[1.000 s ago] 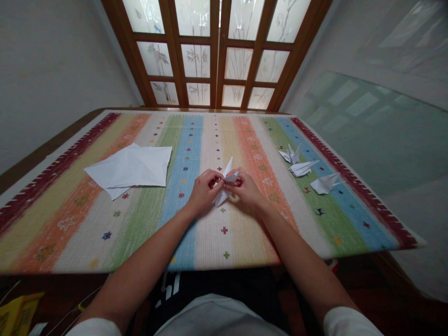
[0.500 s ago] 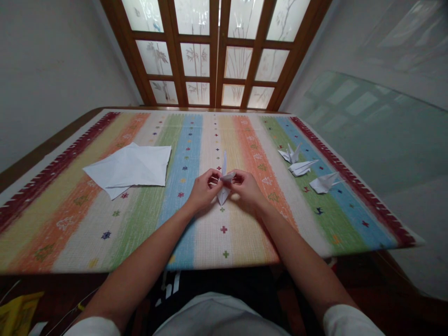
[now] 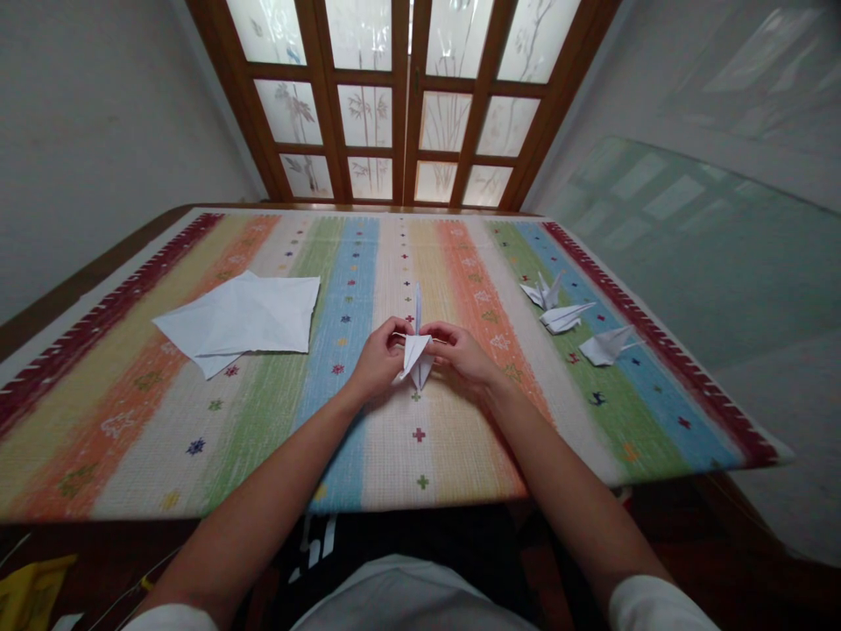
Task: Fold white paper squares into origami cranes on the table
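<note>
Between my hands, over the middle of the striped tablecloth, is a partly folded white paper crane (image 3: 416, 352). One narrow point of it sticks up away from me, and a broad flap hangs toward me with another point below. My left hand (image 3: 381, 355) pinches its left side, fingers curled. On the other side my right hand (image 3: 461, 352) grips the paper near the fold, thumb and fingers closed. The fingertips are partly hidden behind the paper.
White paper sheets (image 3: 243, 317) lie in an overlapping pile on the left. To the right stand finished-looking paper cranes: one at the back (image 3: 544, 291), a middle one (image 3: 566, 318) and a nearer one (image 3: 607, 345). The tablecloth (image 3: 263, 438) reaches the table's front edge.
The upper flap of the folded paper has swung down and toward me, showing its broad face. My right fingers have shifted slightly; both hands stay in place.
</note>
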`<state>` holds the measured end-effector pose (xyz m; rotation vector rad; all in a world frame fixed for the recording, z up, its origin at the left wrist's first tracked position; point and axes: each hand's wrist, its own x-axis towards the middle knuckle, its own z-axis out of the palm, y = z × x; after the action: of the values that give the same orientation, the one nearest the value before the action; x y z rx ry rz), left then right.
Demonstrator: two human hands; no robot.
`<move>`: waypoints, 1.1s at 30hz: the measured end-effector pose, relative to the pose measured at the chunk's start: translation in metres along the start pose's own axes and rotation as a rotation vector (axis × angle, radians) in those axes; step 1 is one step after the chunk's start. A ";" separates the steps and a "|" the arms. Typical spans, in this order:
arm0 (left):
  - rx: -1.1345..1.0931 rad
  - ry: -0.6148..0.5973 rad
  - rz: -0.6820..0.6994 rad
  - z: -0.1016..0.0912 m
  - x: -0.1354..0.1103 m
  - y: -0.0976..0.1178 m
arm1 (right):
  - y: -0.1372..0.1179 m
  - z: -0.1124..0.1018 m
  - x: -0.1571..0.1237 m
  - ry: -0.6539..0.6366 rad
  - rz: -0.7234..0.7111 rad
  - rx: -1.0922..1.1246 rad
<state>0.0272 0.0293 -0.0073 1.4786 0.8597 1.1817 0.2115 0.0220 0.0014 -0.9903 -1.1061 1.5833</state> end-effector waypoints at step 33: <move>0.048 0.019 -0.119 0.000 -0.003 -0.001 | 0.011 -0.002 0.002 -0.039 0.028 0.029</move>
<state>0.0266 0.0269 -0.0088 1.4364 0.9813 1.0954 0.2107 0.0226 -0.0098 -0.9633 -1.0975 1.6433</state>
